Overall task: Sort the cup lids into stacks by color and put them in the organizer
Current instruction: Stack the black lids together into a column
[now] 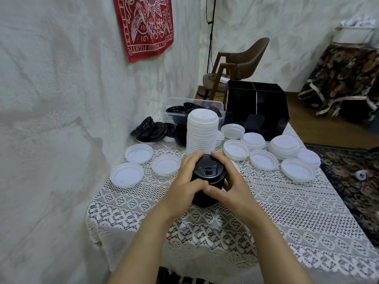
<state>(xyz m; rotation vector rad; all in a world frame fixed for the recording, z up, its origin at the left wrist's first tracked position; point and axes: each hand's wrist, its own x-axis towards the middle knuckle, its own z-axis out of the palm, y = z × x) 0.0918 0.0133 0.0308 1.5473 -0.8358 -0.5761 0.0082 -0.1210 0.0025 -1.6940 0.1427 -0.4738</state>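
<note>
A short stack of black lids (pixel 207 175) stands on the lace-covered table (pixel 287 212) in front of me. My left hand (pixel 186 181) grips its left side and my right hand (pixel 227 181) grips its right side, thumbs meeting at the front. Just behind it rises a tall stack of white lids (pixel 202 132). Loose white lids (pixel 263 162) lie scattered left and right. More black lids (pixel 151 130) lean in a heap at the back left. The black organizer (pixel 256 107) stands at the back right, its compartments dark.
A clear plastic bin (pixel 176 105) holding black lids sits at the back, next to the organizer. The wall runs close along the table's left side. A brown chair (pixel 242 62) stands beyond the table, and a patterned rug (pixel 352 181) lies on the floor to the right.
</note>
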